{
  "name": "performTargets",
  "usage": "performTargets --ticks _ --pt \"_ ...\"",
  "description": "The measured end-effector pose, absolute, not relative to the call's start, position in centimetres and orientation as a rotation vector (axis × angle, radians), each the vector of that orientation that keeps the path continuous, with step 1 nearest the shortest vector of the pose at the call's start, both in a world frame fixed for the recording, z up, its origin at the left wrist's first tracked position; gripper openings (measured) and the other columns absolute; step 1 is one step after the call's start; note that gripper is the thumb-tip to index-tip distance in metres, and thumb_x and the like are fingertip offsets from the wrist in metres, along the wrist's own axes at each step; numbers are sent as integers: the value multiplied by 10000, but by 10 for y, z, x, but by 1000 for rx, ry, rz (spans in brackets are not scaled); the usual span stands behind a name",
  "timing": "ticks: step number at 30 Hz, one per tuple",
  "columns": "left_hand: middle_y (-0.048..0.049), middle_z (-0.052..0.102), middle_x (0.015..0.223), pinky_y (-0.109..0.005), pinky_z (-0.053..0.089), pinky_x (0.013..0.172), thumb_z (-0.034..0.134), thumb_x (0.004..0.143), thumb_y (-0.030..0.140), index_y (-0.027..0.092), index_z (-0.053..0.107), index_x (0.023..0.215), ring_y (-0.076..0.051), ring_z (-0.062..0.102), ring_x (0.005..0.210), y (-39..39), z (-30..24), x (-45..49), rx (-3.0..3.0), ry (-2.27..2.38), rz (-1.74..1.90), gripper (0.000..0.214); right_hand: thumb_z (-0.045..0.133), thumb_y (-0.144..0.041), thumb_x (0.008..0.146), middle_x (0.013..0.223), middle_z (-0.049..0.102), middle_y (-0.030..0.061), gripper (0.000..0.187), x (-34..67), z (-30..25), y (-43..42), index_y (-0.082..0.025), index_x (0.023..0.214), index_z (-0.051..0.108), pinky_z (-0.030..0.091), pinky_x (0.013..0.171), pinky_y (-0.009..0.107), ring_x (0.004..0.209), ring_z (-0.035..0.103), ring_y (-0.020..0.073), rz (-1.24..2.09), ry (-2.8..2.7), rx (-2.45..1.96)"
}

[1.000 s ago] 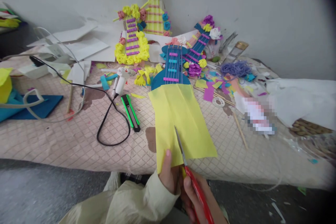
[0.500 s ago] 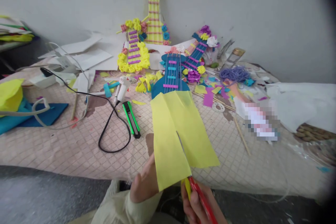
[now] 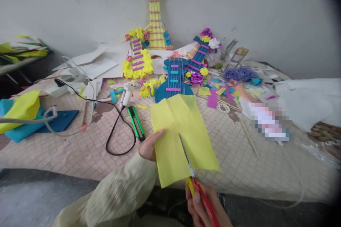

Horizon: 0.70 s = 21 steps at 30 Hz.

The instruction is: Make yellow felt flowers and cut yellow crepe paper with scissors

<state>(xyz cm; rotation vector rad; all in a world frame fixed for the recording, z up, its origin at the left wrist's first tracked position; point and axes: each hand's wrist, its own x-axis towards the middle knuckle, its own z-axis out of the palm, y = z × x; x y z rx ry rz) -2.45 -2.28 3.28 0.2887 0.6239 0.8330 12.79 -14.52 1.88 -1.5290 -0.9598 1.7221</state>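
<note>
A yellow sheet (image 3: 167,159), which looks like crepe paper, hangs over the table's front edge with a slit running up from its near edge. My left hand (image 3: 149,146) grips its left side, thumb on top and fingers hidden underneath. In my right hand (image 3: 204,202) are scissors (image 3: 203,197) with red and yellow handles. Their blade lies along the slit, its tip near the sheet's middle. Beyond the sheet stands a small blue paper guitar (image 3: 174,81) with pink and light blue bars, its lower part covered by the sheet.
Left of the sheet lie a green box cutter (image 3: 136,123) and a white glue gun (image 3: 128,95) with a looping black cord. Purple yarn (image 3: 239,74), wooden sticks (image 3: 249,137) and paper scraps lie to the right. Decorated guitars (image 3: 156,21) lean on the wall.
My left hand has moved up the sheet's left side, and its thumb now shows on top. More of the scissor blade is visible above the paper. The view has shifted slightly.
</note>
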Motion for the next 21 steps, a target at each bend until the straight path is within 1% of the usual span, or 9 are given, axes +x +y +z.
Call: performTargets --ticks 2,5,9,12,15,18,21 --pt "-113 690 869 -326 454 824 508 797 215 66 648 894 -214 644 801 -23 35 -25 321 627 833 227 370 -767 618 468 269 -71 564 128 21 -145 -203 626 373 212 329 170 378 214 43 1721 -964 -1505" --pt "-108 684 905 -334 436 851 512 795 209 74 642 922 -223 629 859 -24 38 -26 378 603 843 227 370 -741 651 474 272 -75 539 128 24 -146 -202 636 368 219 319 165 364 213 36 1725 -976 -1472" --pt "-101 677 940 -339 429 868 502 803 210 87 631 957 -227 614 907 -27 41 -26 420 553 831 236 346 -704 707 499 306 -80 522 129 22 -148 -185 716 403 199 309 146 336 218 13 1740 -1011 -1424" --pt "-102 678 933 -325 443 846 493 808 202 85 628 957 -223 618 898 -28 44 -26 431 532 818 233 330 -687 731 511 311 -83 519 131 17 -148 -176 768 416 197 305 148 320 232 9 1749 -1055 -1373" --pt "-103 687 892 -318 461 808 491 807 182 85 629 944 -222 629 863 -29 47 -24 430 530 819 217 317 -668 752 496 297 -86 501 132 14 -146 -176 775 412 198 300 153 316 250 19 1741 -1100 -1337" --pt "-105 687 890 -318 461 805 493 807 181 83 632 940 -221 632 851 -30 50 -22 428 514 816 216 336 -676 737 491 302 -85 503 132 15 -144 -178 765 405 188 295 157 310 246 21 1735 -1103 -1329" --pt "-103 685 906 -306 464 798 485 814 184 82 634 943 -210 633 849 -30 52 -21 419 494 802 222 323 -712 709 494 289 -88 535 130 18 -144 -182 739 397 181 298 156 316 212 14 1724 -1082 -1340"
